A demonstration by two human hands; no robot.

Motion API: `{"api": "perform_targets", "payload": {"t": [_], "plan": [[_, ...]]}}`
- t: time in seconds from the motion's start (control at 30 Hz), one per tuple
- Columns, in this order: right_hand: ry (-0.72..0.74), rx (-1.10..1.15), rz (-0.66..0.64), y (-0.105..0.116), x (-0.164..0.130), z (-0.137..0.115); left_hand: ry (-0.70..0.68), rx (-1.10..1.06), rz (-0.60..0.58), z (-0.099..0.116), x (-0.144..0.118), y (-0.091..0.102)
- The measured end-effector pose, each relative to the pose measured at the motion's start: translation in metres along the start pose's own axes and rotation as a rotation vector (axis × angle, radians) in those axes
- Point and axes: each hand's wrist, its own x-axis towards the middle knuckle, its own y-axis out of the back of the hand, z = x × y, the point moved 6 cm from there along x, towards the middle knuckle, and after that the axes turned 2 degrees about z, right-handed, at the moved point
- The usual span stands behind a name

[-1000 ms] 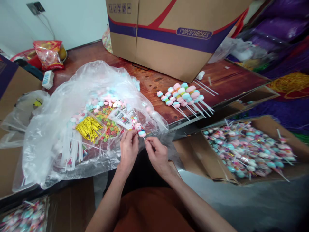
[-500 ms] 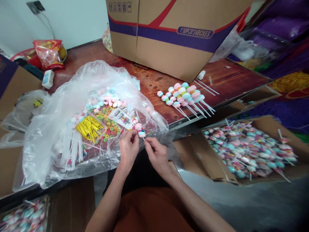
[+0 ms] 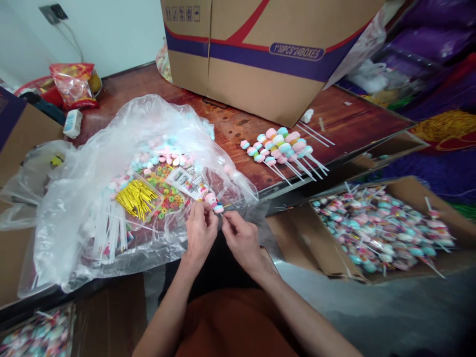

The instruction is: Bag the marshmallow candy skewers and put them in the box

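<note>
A marshmallow skewer in a clear wrapper with printing slants over the front edge of the table, pink, white and blue pieces showing. My right hand pinches its white stick just below the lowest piece. Closed beside the same end, my left hand has its fingertips together at the wrapper's lower edge; what exactly they grip is hidden. Left of the hands lie yellow-gold twist ties in a clear tray. Printed clear wrappers and ring-shaped gummies are close by.
A plastic sheet carries loose marshmallows and white sticks. Unwrapped skewers lie right on the table, before a large carton. At lower right, an open box holds many wrapped skewers.
A gold strip that stuck out beside the skewer no longer shows. My left hand has shifted slightly right, closer to my right hand, and the skewer has tilted a little.
</note>
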Motion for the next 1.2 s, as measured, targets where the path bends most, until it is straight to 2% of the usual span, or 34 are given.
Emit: {"api": "perform_targets", "payload": {"t": [0.1, 0.2, 0.37, 0.47, 0.6, 0.67, 0.77, 0.9, 1.0, 1.1, 1.2], "plan": [[0.035, -0.047, -0.023, 0.000, 0.001, -0.006, -0.051, 0.013, 0.014, 0.007, -0.005, 0.001], [0.045, 0.002, -0.031, 0.001, 0.003, -0.009, -0.080, -0.032, 0.006, 0.011, -0.009, 0.004], [0.015, 0.142, -0.033, 0.001, 0.006, -0.007, -0.050, -0.221, -0.119, 0.005, -0.013, 0.005], [-0.039, 0.202, 0.010, 0.002, 0.004, -0.003, 0.070, -0.337, -0.143, -0.003, -0.015, 0.005], [-0.144, 0.316, 0.021, -0.003, 0.001, 0.000, 0.405, -0.579, 0.025, -0.016, -0.013, 0.007], [-0.163, 0.369, -0.013, -0.008, 0.002, -0.003, 0.513, -0.714, 0.027, -0.016, -0.008, 0.003], [-0.204, 0.421, -0.102, -0.014, 0.001, -0.007, 0.567, -0.876, -0.073, -0.010, 0.003, -0.006], [-0.286, 0.399, -0.261, -0.015, -0.007, -0.004, 0.630, -1.011, -0.034, -0.014, 0.011, -0.006], [-0.307, 0.412, -0.343, -0.017, -0.014, 0.000, 0.618, -0.985, -0.080, -0.014, 0.008, -0.008], [-0.290, 0.418, -0.298, -0.020, -0.015, 0.000, 0.616, -0.881, -0.153, -0.011, 0.000, -0.014], [-0.250, 0.387, -0.230, -0.024, -0.010, -0.004, 0.630, -0.877, -0.148, -0.011, -0.005, -0.016]]}}
